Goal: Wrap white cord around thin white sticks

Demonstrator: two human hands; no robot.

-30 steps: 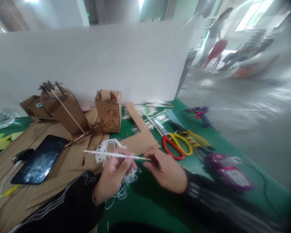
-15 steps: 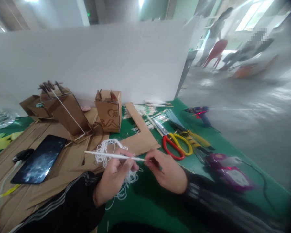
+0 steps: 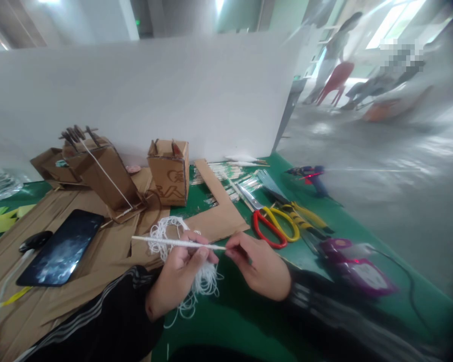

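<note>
A thin wooden stick wound with white string (image 3: 162, 242) lies level across my hands. My left hand (image 3: 183, 269) is closed round its middle, thumb on top. With thumb and forefinger my right hand (image 3: 254, 264) pinches the stick's bare right tip. A loose tangle of white string (image 3: 207, 279) hangs and lies under and behind my left hand, partly hidden by it. Just beyond the hands is an L-shaped piece of cardboard (image 3: 224, 221). Scissors with red and yellow handles (image 3: 270, 229) rest right of it.
Cardboard structures (image 3: 169, 176) stand at the back left. A black phone (image 3: 62, 249) lies on cardboard sheets at left. Wooden sticks (image 3: 221, 171), pliers (image 3: 305, 218), a purple-cased device with a cable (image 3: 358, 269) and a drill-like tool (image 3: 311, 176) are spread rightward. A white panel (image 3: 154, 95) borders the back.
The loose string below my left hand has shifted and hangs a little differently. Both hands and the stick stay almost in the same place.
</note>
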